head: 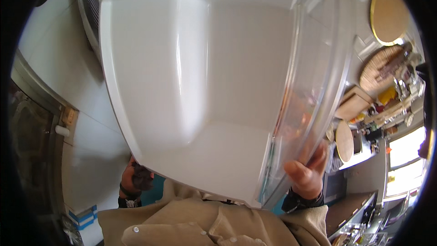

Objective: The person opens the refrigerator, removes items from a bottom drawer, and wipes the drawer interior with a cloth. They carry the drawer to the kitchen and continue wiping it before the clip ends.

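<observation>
A large white plastic drawer (239, 65) with a clear front panel (312, 51) fills the middle of the view, its hollow inside facing me; it looks like a refrigerator drawer. At the lower right my right hand (305, 174) grips the clear panel's edge, thumb on the near side. My left hand (131, 177) is by the drawer's lower left corner, mostly hidden behind it, with a dark cloth-like thing (142, 177) against it. Whether its fingers close on the drawer cannot be seen. Both wrists have dark bands or cuffs.
Tiled floor (92, 133) lies at left, beside a dark glazed door (30, 119). Blue and white boxes (83, 217) are at lower left. On the right are round boards (389, 12), a woven tray (380, 66), a cluttered counter and a bright window (406, 164).
</observation>
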The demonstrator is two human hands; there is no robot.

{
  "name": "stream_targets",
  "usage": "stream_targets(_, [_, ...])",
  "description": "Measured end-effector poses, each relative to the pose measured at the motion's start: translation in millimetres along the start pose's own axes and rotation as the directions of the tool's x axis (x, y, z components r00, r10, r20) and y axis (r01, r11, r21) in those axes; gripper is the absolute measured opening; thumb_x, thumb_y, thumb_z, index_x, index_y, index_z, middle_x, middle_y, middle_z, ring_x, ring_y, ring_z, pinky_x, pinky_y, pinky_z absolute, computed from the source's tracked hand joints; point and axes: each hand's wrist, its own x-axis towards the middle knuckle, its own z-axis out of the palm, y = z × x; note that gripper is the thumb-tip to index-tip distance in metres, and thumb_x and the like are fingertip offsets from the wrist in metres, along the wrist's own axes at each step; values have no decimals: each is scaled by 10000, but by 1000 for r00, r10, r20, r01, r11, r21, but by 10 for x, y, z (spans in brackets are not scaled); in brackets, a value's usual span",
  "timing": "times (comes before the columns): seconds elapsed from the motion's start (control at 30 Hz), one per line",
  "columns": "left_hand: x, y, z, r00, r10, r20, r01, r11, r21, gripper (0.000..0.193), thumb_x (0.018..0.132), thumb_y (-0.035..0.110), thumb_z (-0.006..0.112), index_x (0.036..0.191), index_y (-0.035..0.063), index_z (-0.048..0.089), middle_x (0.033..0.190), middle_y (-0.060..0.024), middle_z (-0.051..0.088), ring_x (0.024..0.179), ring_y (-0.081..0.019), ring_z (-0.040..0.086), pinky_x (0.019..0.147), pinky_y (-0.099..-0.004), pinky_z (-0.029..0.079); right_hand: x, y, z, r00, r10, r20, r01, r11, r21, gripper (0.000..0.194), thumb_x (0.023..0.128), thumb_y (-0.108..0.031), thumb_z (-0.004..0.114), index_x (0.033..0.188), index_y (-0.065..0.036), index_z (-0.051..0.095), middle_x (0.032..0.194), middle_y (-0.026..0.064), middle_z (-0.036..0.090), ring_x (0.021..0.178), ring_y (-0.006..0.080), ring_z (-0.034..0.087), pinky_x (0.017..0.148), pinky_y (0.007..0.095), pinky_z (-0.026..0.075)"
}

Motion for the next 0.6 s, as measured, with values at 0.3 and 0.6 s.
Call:
stream_targets(0.3, [1106, 1227, -180, 991, 94, 93, -117, 950, 289, 507, 899, 244, 490, 1363, 40, 459, 1112, -125, 613, 870, -232, 625, 726, -361, 535, 1890, 1121, 805, 992, -55, 116, 53, 998, 22, 359, 815, -278, 813, 725, -134, 496, 551, -67, 489, 442, 15, 406, 442, 181, 286])
stream_targets(0.6, [2153, 1834, -38, 996, 51, -75, 15, 726, 688, 413, 954, 190, 495, 1349, 72, 478, 1021, -92, 634, 802, -191, 622, 690, -316, 525, 3010, 1210, 1006, 997, 10, 76, -12, 1000, 27, 340, 822, -216, 804, 730, -124, 490, 558, -58, 488, 435, 25, 418, 425, 185, 302])
